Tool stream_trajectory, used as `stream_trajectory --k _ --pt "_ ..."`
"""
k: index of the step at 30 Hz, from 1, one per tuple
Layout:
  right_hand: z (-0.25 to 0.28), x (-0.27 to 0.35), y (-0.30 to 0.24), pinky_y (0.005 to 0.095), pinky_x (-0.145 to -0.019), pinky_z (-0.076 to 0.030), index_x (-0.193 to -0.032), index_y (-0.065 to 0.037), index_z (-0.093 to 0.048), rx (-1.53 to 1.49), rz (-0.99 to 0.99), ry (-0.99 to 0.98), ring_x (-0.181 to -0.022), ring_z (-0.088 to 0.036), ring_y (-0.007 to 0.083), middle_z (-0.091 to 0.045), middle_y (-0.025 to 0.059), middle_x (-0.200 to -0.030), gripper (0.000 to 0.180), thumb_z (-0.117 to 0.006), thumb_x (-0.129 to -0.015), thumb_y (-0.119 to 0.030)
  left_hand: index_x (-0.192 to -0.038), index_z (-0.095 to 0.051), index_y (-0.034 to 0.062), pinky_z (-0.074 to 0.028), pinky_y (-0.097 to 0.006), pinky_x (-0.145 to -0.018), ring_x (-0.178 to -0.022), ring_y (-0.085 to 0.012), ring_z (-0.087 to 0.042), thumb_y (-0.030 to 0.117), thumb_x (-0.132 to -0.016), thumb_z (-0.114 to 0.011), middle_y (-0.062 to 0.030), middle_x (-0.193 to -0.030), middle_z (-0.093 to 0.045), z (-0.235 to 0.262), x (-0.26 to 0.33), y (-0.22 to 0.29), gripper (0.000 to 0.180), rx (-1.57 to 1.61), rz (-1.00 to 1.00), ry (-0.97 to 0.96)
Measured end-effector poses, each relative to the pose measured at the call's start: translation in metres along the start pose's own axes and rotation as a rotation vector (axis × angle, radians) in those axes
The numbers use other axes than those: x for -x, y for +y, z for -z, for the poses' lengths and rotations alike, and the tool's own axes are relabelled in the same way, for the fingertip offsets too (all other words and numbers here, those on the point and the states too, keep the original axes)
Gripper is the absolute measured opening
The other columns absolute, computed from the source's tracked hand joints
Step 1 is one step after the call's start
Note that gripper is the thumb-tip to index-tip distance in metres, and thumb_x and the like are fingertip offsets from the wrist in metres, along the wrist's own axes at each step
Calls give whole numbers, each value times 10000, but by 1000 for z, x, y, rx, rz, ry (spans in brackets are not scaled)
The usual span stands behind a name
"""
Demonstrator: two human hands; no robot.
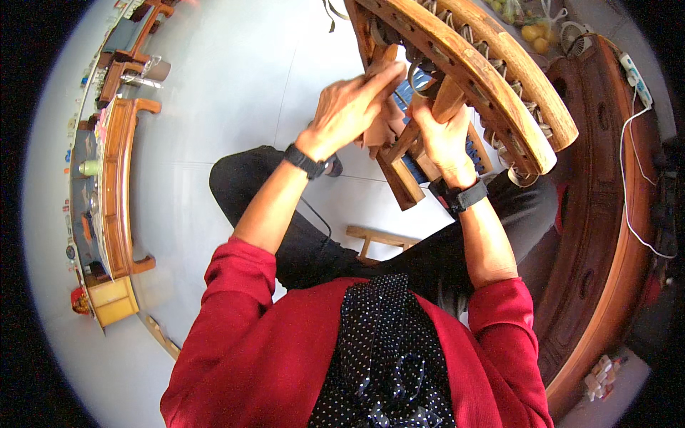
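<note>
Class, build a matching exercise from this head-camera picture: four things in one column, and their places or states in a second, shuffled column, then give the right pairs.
Things:
1. left hand
2. right hand
3. curved wooden chair frame
4. low wooden bench

Places or states:
A. stands far off at the person's left, on the pale floor
B. grips a wooden leg of the frame
C. tipped over above the person's lap, woven cords showing between its rails
D. fingers stretched out flat against the wood, black wristband below

Pairs: 1-D, 2-B, 3-C, 4-A
</note>
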State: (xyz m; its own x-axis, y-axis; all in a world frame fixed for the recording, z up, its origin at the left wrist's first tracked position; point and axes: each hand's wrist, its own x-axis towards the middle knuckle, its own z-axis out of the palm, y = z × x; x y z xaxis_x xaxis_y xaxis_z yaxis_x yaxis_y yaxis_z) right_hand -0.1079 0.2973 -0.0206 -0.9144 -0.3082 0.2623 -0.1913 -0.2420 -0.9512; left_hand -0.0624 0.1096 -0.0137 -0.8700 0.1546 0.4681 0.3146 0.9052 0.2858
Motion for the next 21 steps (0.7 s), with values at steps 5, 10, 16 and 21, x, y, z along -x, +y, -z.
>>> stream_trajectory --k 5,10,16,21 --pt "0 -4 8 303 -631 -562 -985 23 -588 74 43 79 -696 -657 147 -652 68 -812 203 -676 -857 -108 -1485 -412 295 -586 -465 -684 -818 -407 -682 78 -911 -601 -153 -1101 -686 -30 30 -2 642 150 240 7" --pt "5 -8 14 308 -604 -550 -988 21 -571 -23 10 58 -657 -655 159 -659 78 -734 193 -662 -875 -106 -1470 -435 158 -568 -455 -852 -1045 -408 -648 -10 -888 -561 -158 -1351 -590 -46 81 5 619 244 500 -292" --pt "3 -5 10 320 -711 -533 -1012 24 -593 -14 -23 83 -765 -628 151 -644 66 -847 250 -702 -812 -80 -1408 -512 200 -568 -454 -617 -760 -374 -688 71 -847 -612 -154 -1169 -673 -33 44 -5 584 -7 179 -150" --pt "7 -7 9 298 -639 -541 -979 1 -561 20 22 5 -670 -648 153 -644 67 -729 145 -636 -905 -98 -1457 -469 268 -556 -520 -711 -737 -416 -667 106 -883 -540 -193 -1066 -693 -40 49 -3 600 -91 470 -622"
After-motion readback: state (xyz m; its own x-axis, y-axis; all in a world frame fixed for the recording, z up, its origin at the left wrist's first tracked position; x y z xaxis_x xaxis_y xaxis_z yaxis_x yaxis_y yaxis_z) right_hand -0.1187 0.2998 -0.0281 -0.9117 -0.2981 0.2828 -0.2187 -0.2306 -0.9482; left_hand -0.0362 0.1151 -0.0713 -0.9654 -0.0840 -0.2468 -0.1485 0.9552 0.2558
